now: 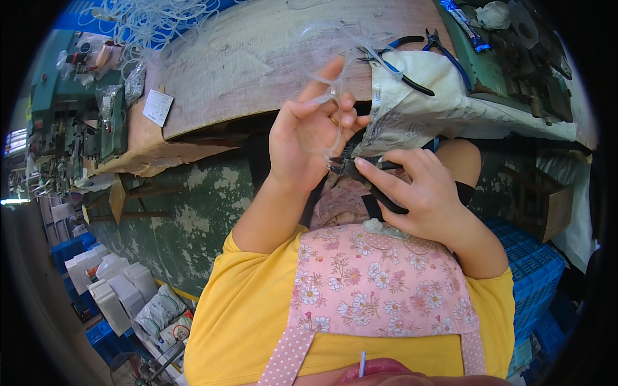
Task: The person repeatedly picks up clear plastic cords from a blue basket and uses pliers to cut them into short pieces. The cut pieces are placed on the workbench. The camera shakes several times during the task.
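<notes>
My left hand (315,125) is raised just in front of the table edge, its index finger extended. A thin, clear plastic strand (337,109), looped like tubing, hangs round its fingers and runs down to the tool. My right hand (421,186) grips a pair of black-handled pliers (389,199), probably cutters, over my lap. Their dark jaws point left and sit close under my left palm, at the strand's lower end. Whether the jaws are closed on the strand is too small to tell. More clear loops (360,38) trail over the table beyond my left fingers.
On the wooden table (244,71) lie blue-and-black pliers (412,80) and a second pair (444,55), by a white sack (412,109). A blue bin (64,22) heaped with clear strands stands far left. Green machines flank both sides. Blue crates (524,270) stand at right.
</notes>
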A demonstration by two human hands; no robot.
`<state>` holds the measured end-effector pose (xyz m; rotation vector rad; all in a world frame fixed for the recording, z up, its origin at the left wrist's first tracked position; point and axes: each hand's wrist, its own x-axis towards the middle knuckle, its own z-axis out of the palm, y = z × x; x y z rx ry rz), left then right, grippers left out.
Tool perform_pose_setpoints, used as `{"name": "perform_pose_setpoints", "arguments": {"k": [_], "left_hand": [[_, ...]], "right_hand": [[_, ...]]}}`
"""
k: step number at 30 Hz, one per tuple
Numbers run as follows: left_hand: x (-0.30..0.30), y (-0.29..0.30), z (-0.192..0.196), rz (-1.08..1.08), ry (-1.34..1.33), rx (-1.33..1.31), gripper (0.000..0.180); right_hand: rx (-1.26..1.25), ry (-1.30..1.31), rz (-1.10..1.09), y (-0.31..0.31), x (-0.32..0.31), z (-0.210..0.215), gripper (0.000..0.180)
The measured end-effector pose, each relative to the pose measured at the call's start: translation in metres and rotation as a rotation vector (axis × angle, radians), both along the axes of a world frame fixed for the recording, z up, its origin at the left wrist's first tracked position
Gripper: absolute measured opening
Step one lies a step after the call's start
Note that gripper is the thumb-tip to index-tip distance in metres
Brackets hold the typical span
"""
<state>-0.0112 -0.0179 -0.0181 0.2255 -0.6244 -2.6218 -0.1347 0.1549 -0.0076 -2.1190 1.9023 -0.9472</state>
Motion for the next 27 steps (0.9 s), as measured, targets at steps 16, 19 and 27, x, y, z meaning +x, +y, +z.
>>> {"name": "perform_pose_setpoints", "arguments": {"k": [16,19,27], "left_hand": [[0.007,0.009,-0.031,0.36,-0.157,-0.67,0.105],[0.004,0.004,-0.052,0.813,-0.276,-1.771,0.103],[0.003,0.004,-0.027,0.634,-0.037,-0.396,0.052]], "right_hand": [[0.294,-0.62,0.123,0.003,-0.009,0.008,0.073],[0.486,-1.45,0.333,0.002,-0.01,0.001,0.08],[0.154,-0.883,0.051,-0.003,-0.004,-0.007,0.077]]}}
